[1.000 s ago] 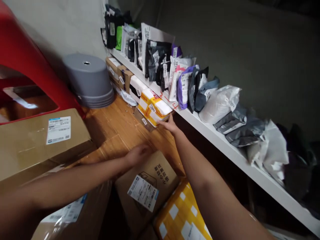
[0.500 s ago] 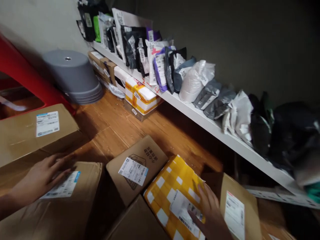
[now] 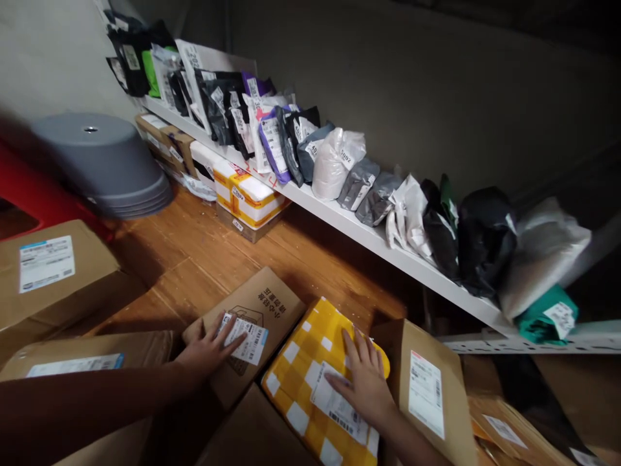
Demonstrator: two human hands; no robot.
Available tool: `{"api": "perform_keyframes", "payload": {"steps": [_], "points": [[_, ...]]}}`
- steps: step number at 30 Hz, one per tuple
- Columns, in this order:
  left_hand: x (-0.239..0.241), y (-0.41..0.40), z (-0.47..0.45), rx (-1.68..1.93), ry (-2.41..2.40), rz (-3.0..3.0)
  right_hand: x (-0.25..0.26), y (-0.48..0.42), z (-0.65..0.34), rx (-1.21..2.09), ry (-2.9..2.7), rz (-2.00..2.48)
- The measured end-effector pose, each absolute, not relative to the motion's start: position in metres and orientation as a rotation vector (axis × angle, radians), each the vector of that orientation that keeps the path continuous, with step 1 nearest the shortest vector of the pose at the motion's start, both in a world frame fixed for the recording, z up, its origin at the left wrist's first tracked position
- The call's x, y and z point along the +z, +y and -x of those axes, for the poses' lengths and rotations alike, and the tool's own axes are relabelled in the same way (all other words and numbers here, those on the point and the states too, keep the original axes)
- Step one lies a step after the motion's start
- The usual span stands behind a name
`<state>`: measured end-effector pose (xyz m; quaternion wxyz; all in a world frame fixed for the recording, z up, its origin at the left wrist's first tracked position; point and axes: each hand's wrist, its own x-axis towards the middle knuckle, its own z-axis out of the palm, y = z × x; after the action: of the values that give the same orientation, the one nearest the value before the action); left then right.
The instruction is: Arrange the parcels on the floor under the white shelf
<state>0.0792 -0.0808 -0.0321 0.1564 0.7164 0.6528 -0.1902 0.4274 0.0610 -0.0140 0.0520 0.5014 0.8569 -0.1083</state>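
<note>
My left hand (image 3: pixel 208 346) lies flat with spread fingers on the white label of a brown cardboard box (image 3: pixel 264 304) on the wooden floor. My right hand (image 3: pixel 363 378) rests palm down on a yellow-and-white checked parcel (image 3: pixel 303 378), touching its shipping label. Neither hand grips anything. The parcel lies between the brown box and another labelled cardboard box (image 3: pixel 427 388) to its right.
A low white shelf (image 3: pixel 359 236) holds several bagged parcels. Under it sit a yellow-taped white box (image 3: pixel 247 200) and more small boxes. Stacked grey stools (image 3: pixel 99 165), a red stool (image 3: pixel 33 200) and large cardboard boxes (image 3: pixel 46 272) stand at the left.
My left hand moved right, from the large box at lower left onto the brown box's label. My right hand slid up onto the checked parcel. The view shifted to the right.
</note>
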Motion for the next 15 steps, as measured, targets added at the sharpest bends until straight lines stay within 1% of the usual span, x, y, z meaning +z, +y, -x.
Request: {"api": "perform_keyframes", "payload": {"steps": [2,4,8,11,15], "points": [[-0.035,-0.066,-0.083,-0.559,1.965,-2.03,-0.014,0.075,-0.418,-0.344,2.515,-1.56],[-0.034,-0.045,-0.079,-0.553,1.969,-2.028,-0.027,0.078,-0.419,-0.284,2.553,-1.578],[-0.024,0.017,-0.072,-0.493,1.952,-1.934,-0.06,0.073,-0.434,-0.006,2.807,-1.49],[-0.02,0.075,-0.073,-0.397,1.996,-1.834,-0.071,0.073,-0.441,0.21,2.966,-1.408],[-0.026,0.145,-0.073,-0.291,2.097,-1.798,-0.078,0.078,-0.446,0.328,3.002,-1.347]]}}
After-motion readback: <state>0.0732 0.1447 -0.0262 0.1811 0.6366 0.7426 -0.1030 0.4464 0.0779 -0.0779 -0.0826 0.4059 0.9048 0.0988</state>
